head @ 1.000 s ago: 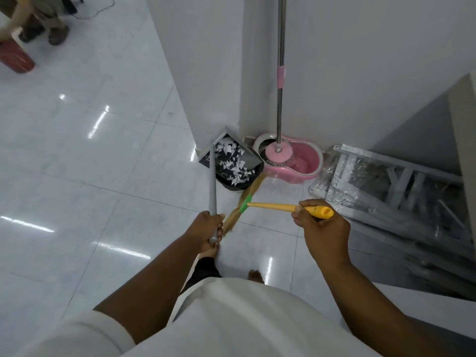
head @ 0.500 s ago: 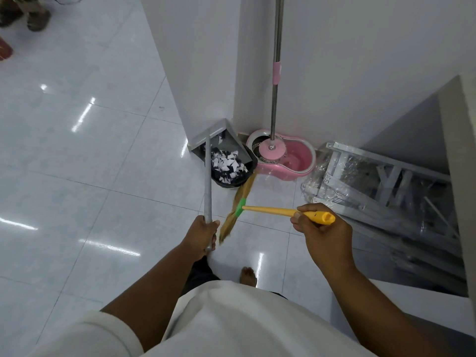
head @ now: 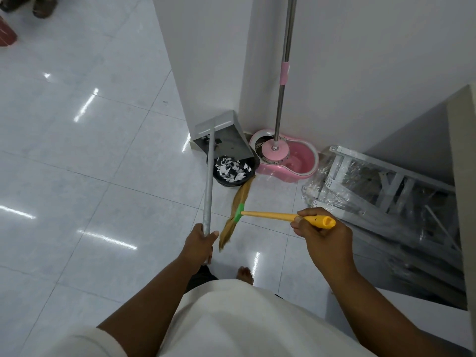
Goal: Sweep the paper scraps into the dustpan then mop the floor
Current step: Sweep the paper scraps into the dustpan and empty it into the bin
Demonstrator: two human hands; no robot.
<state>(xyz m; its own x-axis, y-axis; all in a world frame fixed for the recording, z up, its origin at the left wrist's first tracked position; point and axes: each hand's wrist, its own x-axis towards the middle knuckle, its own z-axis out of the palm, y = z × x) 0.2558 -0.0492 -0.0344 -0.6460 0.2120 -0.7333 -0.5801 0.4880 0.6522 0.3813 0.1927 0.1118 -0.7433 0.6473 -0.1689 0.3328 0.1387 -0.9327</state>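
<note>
My left hand [head: 199,242] grips the long grey handle of the grey dustpan [head: 224,140], whose pan is tipped over a small black bin [head: 233,173] beside the pillar. White paper scraps [head: 231,170] lie inside the bin. My right hand [head: 322,237] holds the yellow handle of the broom [head: 280,216]; its straw bristles hang down between my hands, their tip near the bin. A mop [head: 282,81] with a steel pole and pink collar stands upright in a pink spin bucket [head: 301,163] against the wall.
A white pillar [head: 206,60] rises just behind the dustpan. Plastic-wrapped metal frames [head: 381,186] lie on the floor at the right. My bare foot [head: 244,275] shows below the broom. Another person's feet [head: 42,6] and a red object [head: 6,34] are at top left.
The dustpan has tipped further up, and the paper scraps have slid out of it into the black bin. Both hands keep their grips.
</note>
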